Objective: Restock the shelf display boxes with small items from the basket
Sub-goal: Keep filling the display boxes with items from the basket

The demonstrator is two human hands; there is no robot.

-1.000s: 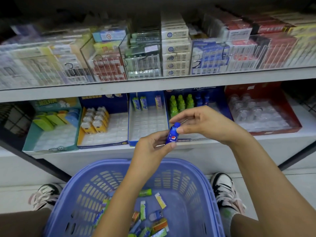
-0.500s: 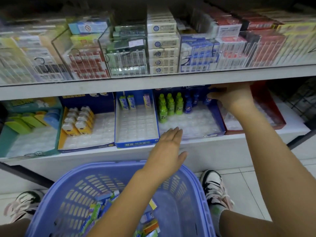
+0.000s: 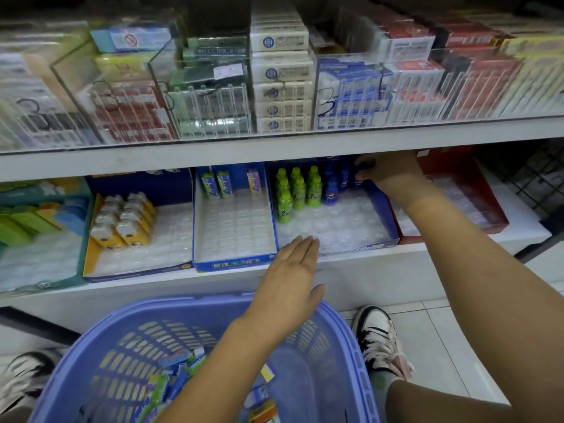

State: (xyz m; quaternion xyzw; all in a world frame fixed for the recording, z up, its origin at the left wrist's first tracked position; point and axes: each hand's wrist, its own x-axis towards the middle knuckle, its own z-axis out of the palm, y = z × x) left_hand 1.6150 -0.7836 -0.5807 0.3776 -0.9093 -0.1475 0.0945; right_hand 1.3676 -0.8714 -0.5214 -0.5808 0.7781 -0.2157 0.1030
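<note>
Here, R hand point(image 3: 393, 172) at blue bottles point(image 3: 331, 190), "3" point(image 3: 327, 100) above

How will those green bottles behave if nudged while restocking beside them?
Probably tippy: the green bottles stand tall and narrow. Likely light, being so small. The clear tray has pockets that may steady their bases.

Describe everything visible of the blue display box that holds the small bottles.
The blue display box looks like cardboard, shallow and open-topped, on the lower shelf. A clear plastic tray, mostly empty, lines it. Green mini bottles and blue bottles stand upright at its back. The right hand reaches into the back right corner; the left hand is flat at the front rim.
</note>
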